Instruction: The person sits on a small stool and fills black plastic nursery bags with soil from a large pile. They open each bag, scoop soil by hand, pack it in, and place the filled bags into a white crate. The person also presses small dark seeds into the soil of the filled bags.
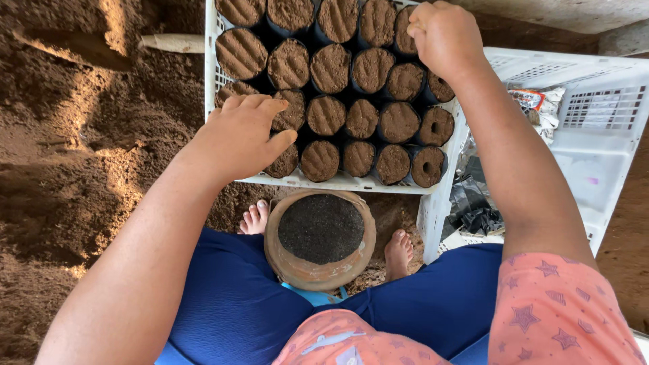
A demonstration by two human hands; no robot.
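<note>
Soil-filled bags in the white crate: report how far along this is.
Done: the black nursery bags in the white crate hold soil; two near-right ones have center holes. In hand: left hand rests on the near-left bags, right hand is fisted above the far row. Left: the others show no holes.

A: Positions?
B: Crate (351, 182) ahead, packed with soil-filled bags (362, 118) in rows. Bowl (320, 238) between the feet, just before the crate. Second crate (595, 135) to the right.
A: Hands?
B: Left hand (240, 138) over near-left bags, right hand (443, 37) over far-right row. Loose soil (81, 149) left.
</note>
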